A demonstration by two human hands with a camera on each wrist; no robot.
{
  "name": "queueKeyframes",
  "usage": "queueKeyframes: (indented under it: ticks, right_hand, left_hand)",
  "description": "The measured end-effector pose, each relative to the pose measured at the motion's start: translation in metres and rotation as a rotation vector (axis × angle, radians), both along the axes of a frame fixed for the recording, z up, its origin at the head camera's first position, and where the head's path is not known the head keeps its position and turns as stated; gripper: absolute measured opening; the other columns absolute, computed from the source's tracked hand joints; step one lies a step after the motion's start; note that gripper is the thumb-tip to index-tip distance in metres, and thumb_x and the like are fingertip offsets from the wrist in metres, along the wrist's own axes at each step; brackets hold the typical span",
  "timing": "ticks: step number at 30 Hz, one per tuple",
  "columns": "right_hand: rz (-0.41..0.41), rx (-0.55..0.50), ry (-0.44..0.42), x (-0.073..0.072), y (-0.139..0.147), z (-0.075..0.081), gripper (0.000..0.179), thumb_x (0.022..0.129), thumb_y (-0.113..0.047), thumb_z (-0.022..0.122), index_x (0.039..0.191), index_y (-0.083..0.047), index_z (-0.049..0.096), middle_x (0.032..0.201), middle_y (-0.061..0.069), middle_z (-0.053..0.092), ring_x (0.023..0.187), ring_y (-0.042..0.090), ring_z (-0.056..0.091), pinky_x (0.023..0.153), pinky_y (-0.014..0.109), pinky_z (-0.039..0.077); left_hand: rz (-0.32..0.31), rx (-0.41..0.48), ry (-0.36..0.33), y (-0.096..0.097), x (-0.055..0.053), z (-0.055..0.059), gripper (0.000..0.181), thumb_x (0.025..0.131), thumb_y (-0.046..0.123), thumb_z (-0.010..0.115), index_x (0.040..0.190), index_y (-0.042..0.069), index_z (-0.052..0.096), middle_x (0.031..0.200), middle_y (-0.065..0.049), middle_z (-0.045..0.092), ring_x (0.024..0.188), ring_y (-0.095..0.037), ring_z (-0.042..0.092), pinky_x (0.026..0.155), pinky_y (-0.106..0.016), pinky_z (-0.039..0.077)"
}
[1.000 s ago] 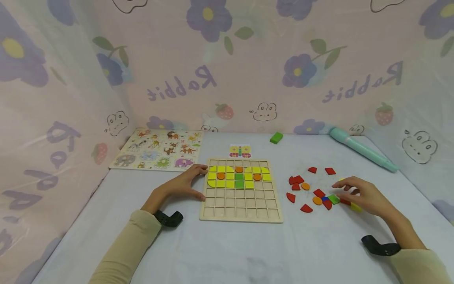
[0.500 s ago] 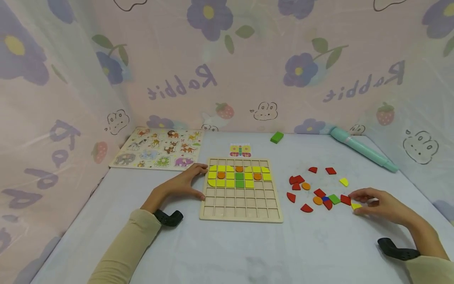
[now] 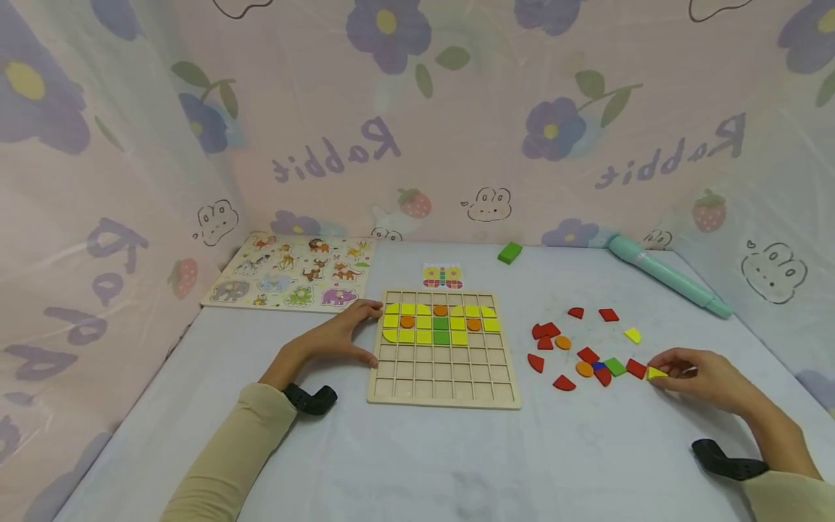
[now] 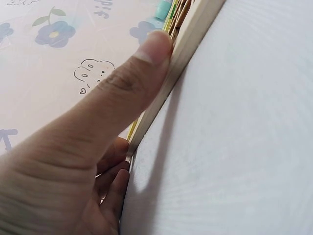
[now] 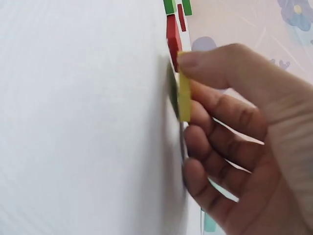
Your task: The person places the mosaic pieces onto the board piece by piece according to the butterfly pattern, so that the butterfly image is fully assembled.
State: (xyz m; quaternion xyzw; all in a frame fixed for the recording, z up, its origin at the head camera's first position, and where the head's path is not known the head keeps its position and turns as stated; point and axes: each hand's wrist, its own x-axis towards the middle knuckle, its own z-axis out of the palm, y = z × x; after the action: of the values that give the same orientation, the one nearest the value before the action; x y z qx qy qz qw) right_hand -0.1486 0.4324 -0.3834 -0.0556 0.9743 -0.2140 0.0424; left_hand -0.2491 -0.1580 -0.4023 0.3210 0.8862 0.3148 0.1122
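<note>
My left hand (image 3: 335, 338) rests at the left edge of a wooden grid board (image 3: 443, 404). Its thumb and fingers are spread apart along that edge, and the left wrist view has the thumb (image 4: 151, 51) on the board's side. Yellow tiles (image 3: 423, 338), green squares (image 3: 441, 338) and orange discs (image 3: 407, 322) fill part of the upper rows. To the right, my right hand (image 3: 714, 377) pinches a yellow tile (image 5: 184, 95) between thumb and fingers, tilted up close over the table. A red tile (image 3: 636, 368) lies just beside it.
Loose red (image 3: 564, 383), orange, green and blue tiles lie between board and right hand, with a yellow quarter piece (image 3: 633, 335) behind. A butterfly pattern card (image 3: 442, 276), a green block (image 3: 510, 253), an animal puzzle (image 3: 287, 279) and a mint-coloured tube (image 3: 668, 275) stand farther back.
My right hand has moved right, away from the green tile, and now grips the yellow tile at the right end, raising it to a tilt. The left hand has stayed at the board.
</note>
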Motion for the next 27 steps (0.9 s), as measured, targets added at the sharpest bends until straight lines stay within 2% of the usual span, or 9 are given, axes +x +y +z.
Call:
queueKeyframes:
  ticks: [4, 6, 11, 15, 18, 21, 27]
  right_hand:
    - [-0.025, -0.017, 0.081, -0.005, -0.009, 0.004, 0.038, 0.078, -0.029, 0.075, 0.103, -0.003, 0.065, 0.084, 0.001, 0.060, 0.071, 0.003, 0.047, 0.060, 0.017, 0.045]
    - [-0.010, -0.056, 0.166, -0.010, -0.019, 0.004, 0.034, 0.077, -0.027, 0.077, 0.100, -0.004, 0.066, 0.083, 0.001, 0.061, 0.072, 0.002, 0.046, 0.058, 0.017, 0.044]
    - [0.135, -0.124, 0.303, -0.027, -0.067, 0.007, 0.024, 0.076, -0.019, 0.078, 0.095, -0.009, 0.067, 0.084, -0.002, 0.062, 0.078, 0.008, 0.048, 0.062, 0.019, 0.044]
    - [0.283, -0.166, 0.293, -0.044, -0.112, 0.008, 0.023, 0.076, -0.016, 0.077, 0.096, -0.012, 0.068, 0.085, -0.005, 0.063, 0.076, 0.013, 0.052, 0.066, 0.023, 0.047]
    - [0.370, -0.205, 0.260, -0.055, -0.143, 0.006, 0.024, 0.075, -0.015, 0.078, 0.097, -0.013, 0.068, 0.084, -0.006, 0.061, 0.073, 0.015, 0.053, 0.063, 0.024, 0.048]
    - [0.419, -0.225, 0.215, -0.064, -0.170, 0.005, 0.025, 0.075, -0.017, 0.078, 0.098, -0.013, 0.069, 0.083, -0.007, 0.060, 0.074, 0.016, 0.052, 0.061, 0.024, 0.046]
    - [0.482, -0.215, 0.195, -0.079, -0.211, 0.005, 0.027, 0.075, -0.022, 0.079, 0.098, -0.011, 0.070, 0.088, -0.006, 0.065, 0.076, 0.012, 0.053, 0.065, 0.023, 0.046]
  left_hand:
    - [0.002, 0.002, -0.001, -0.001, -0.001, 0.001, 0.095, 0.063, 0.050, 0.082, 0.137, 0.007, 0.042, 0.148, -0.004, 0.028, 0.138, -0.023, 0.023, 0.113, -0.043, 0.020]
    - [-0.002, 0.004, 0.005, -0.001, -0.001, 0.000, 0.094, 0.063, 0.049, 0.082, 0.137, 0.007, 0.042, 0.147, -0.005, 0.028, 0.138, -0.024, 0.023, 0.113, -0.043, 0.020]
    - [-0.015, 0.008, 0.005, -0.001, -0.002, -0.001, 0.092, 0.064, 0.048, 0.082, 0.136, 0.006, 0.042, 0.147, -0.006, 0.028, 0.138, -0.025, 0.023, 0.113, -0.044, 0.020]
    - [-0.015, 0.011, -0.002, 0.000, -0.002, -0.002, 0.092, 0.064, 0.048, 0.082, 0.136, 0.007, 0.042, 0.148, -0.005, 0.028, 0.138, -0.024, 0.023, 0.113, -0.044, 0.020]
    - [-0.016, 0.015, 0.003, 0.000, -0.002, -0.002, 0.092, 0.063, 0.048, 0.082, 0.136, 0.008, 0.042, 0.147, -0.005, 0.028, 0.138, -0.023, 0.024, 0.113, -0.043, 0.020]
    - [-0.018, 0.013, 0.007, 0.000, -0.003, -0.003, 0.092, 0.063, 0.048, 0.082, 0.136, 0.008, 0.042, 0.147, -0.004, 0.028, 0.138, -0.022, 0.024, 0.113, -0.042, 0.020]
    - [-0.012, 0.007, 0.015, -0.001, -0.004, -0.004, 0.092, 0.063, 0.048, 0.082, 0.136, 0.008, 0.043, 0.147, -0.004, 0.029, 0.137, -0.022, 0.024, 0.113, -0.042, 0.021]
